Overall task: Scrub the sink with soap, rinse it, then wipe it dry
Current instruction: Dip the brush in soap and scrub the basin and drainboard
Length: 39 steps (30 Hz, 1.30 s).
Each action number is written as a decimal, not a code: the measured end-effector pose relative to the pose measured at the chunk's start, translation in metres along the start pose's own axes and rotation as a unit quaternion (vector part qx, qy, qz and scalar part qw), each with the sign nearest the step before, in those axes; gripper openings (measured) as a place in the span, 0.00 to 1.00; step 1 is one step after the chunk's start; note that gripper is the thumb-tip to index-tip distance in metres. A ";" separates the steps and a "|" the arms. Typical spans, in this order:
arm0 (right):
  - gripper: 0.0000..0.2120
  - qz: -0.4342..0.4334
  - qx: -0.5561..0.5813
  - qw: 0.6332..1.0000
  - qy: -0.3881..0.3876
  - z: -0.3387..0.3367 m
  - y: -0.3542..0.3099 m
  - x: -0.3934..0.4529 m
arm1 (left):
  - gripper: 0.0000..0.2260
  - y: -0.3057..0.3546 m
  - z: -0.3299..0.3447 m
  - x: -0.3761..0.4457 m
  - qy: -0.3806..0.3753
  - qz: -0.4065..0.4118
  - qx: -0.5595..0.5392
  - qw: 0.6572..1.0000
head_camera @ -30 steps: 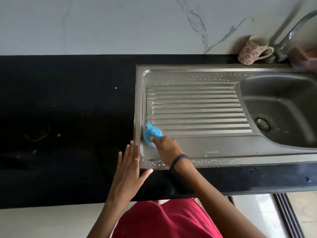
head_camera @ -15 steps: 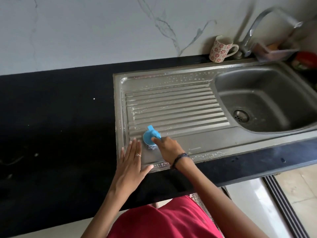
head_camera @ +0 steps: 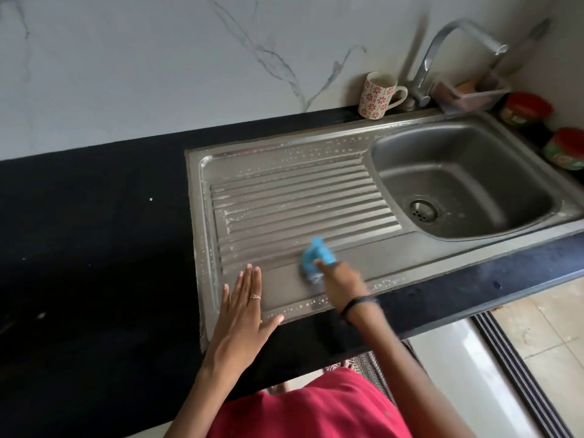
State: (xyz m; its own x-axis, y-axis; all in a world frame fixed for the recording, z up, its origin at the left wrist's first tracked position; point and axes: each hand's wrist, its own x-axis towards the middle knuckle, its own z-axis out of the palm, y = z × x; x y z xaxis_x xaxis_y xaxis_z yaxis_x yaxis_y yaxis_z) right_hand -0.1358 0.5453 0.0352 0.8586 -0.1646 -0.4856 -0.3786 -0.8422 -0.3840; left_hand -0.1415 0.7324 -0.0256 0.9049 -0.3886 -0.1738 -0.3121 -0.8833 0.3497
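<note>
Sink drainboard under scrubbing, soap flecks present.
The right hand [head_camera: 339,281] gripped a blue scrubber [head_camera: 317,257] against the near flat of the steel sink [head_camera: 284,172], set in the black worktop [head_camera: 94,248]. The left hand [head_camera: 241,306] lay flat, fingers straight, on the sink's near-left corner.

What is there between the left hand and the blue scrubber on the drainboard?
Only bare steel drainboard, seen in the head view. The left hand rests flat on it; the right hand holds the blue scrubber.
</note>
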 end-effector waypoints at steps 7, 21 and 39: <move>0.19 0.035 -0.117 0.992 -0.007 -0.026 0.052 0.004 | 0.43 0.007 0.000 0.006 -0.005 -0.002 -0.009 1.000; 0.17 0.029 0.013 0.999 0.004 -0.001 0.020 0.012 | 0.44 0.009 0.011 0.013 0.040 0.024 0.019 0.999; 0.17 0.041 0.056 0.995 0.068 -0.018 -0.017 0.059 | 0.43 -0.009 0.010 0.025 0.067 0.067 0.025 0.995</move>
State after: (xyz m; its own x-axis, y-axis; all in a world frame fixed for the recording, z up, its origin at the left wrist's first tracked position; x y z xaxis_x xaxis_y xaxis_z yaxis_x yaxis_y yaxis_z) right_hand -0.0722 0.5405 0.0276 0.8589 -0.3052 -0.4112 -0.4795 -0.7613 -0.4364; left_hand -0.1192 0.7285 -0.0421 0.8840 -0.4674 -0.0030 -0.4429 -0.8397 0.3143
